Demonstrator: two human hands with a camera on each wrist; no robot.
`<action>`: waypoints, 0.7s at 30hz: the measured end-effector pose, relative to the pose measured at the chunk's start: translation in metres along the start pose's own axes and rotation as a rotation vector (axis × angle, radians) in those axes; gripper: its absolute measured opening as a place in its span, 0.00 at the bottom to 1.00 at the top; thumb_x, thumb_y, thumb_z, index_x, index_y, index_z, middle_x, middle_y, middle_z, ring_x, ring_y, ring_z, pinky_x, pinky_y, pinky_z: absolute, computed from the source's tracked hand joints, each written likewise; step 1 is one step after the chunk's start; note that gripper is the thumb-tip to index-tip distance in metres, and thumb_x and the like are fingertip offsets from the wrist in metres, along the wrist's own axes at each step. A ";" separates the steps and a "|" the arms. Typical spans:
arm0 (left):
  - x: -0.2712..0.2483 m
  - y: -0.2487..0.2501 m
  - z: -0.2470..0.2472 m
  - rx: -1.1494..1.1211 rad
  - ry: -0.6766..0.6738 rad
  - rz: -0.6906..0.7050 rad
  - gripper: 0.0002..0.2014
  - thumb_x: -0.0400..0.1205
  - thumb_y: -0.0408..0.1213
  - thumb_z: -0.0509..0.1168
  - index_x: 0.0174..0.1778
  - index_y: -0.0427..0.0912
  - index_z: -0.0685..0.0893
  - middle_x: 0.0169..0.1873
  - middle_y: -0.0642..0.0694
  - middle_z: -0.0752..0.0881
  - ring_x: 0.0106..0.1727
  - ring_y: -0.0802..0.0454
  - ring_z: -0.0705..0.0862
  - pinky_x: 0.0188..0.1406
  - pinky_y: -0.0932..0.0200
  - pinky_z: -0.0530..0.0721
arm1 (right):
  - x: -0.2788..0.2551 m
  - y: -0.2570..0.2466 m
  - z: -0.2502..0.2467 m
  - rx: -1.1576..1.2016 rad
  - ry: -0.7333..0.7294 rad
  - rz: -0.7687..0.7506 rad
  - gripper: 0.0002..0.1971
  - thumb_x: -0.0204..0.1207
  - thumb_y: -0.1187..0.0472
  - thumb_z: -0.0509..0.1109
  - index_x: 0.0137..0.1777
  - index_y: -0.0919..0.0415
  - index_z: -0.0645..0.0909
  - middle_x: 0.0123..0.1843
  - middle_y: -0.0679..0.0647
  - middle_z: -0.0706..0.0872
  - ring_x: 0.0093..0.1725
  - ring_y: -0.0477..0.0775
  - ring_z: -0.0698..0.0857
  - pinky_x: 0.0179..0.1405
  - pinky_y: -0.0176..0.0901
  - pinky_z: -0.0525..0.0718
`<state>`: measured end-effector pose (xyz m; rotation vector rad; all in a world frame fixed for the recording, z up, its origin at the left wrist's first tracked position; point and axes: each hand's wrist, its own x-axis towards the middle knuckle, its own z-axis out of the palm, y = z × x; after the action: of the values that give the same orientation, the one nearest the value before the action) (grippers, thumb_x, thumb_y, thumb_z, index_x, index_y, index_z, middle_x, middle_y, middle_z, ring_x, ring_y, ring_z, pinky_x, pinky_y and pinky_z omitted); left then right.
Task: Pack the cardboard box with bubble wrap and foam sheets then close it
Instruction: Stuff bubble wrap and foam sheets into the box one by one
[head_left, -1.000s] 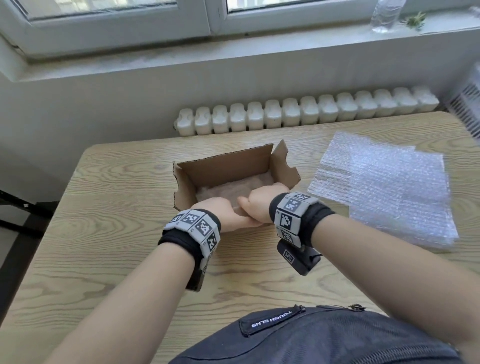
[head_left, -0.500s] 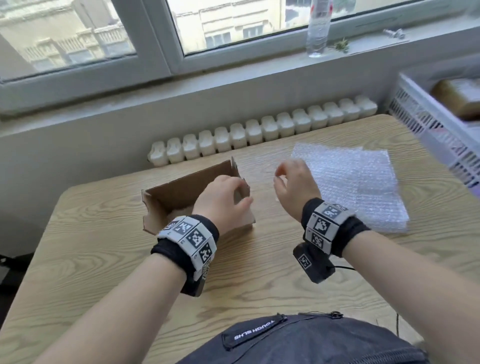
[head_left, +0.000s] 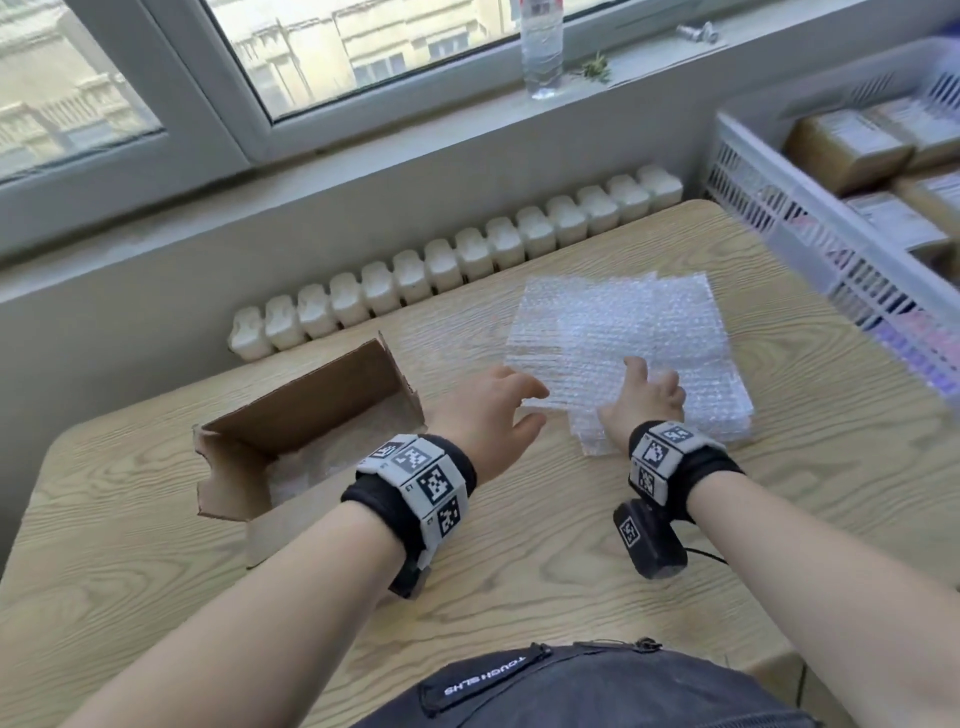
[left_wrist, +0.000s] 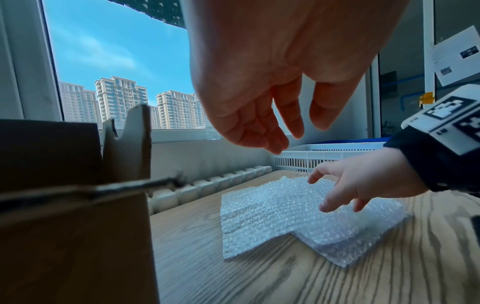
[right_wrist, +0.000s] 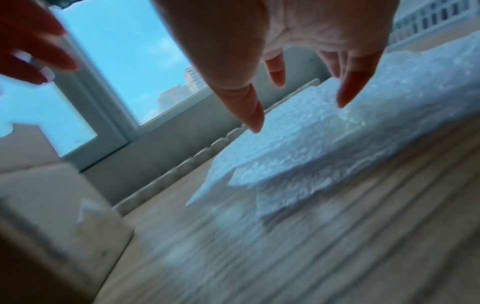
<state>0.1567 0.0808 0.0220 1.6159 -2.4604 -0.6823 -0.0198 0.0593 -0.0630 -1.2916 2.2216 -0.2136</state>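
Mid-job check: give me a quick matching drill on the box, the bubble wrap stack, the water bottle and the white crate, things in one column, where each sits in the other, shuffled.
Things:
1. cardboard box
2. bubble wrap stack
3. water bottle
4. white crate

Places:
A. on the windowsill
B. at the right edge of the table, holding packages
C. open on the table, nearest the left hand
D. flat on the table, under the right hand

Pairs: 1-C, 2-D, 3-A, 4-B
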 end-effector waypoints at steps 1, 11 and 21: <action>0.002 0.000 0.001 0.002 -0.008 -0.007 0.15 0.82 0.45 0.62 0.65 0.50 0.80 0.62 0.53 0.80 0.61 0.56 0.80 0.61 0.55 0.79 | 0.006 0.002 -0.005 0.065 -0.022 0.020 0.32 0.75 0.63 0.66 0.77 0.52 0.57 0.74 0.68 0.59 0.66 0.69 0.72 0.64 0.56 0.78; 0.007 -0.008 0.003 -0.072 -0.025 -0.038 0.16 0.81 0.44 0.63 0.65 0.51 0.79 0.62 0.51 0.80 0.60 0.56 0.80 0.61 0.50 0.80 | 0.032 0.004 -0.021 0.334 -0.094 0.064 0.34 0.73 0.65 0.72 0.76 0.55 0.60 0.65 0.67 0.77 0.42 0.61 0.80 0.40 0.47 0.79; -0.001 -0.015 -0.002 -0.087 0.004 -0.035 0.16 0.82 0.44 0.62 0.67 0.50 0.78 0.62 0.51 0.81 0.61 0.57 0.79 0.62 0.57 0.78 | 0.033 -0.018 -0.026 0.309 -0.187 0.114 0.18 0.74 0.65 0.72 0.64 0.67 0.79 0.63 0.63 0.84 0.61 0.63 0.83 0.57 0.48 0.81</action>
<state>0.1707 0.0758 0.0177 1.6303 -2.3698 -0.7779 -0.0328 0.0185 -0.0469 -0.9750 2.0029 -0.3619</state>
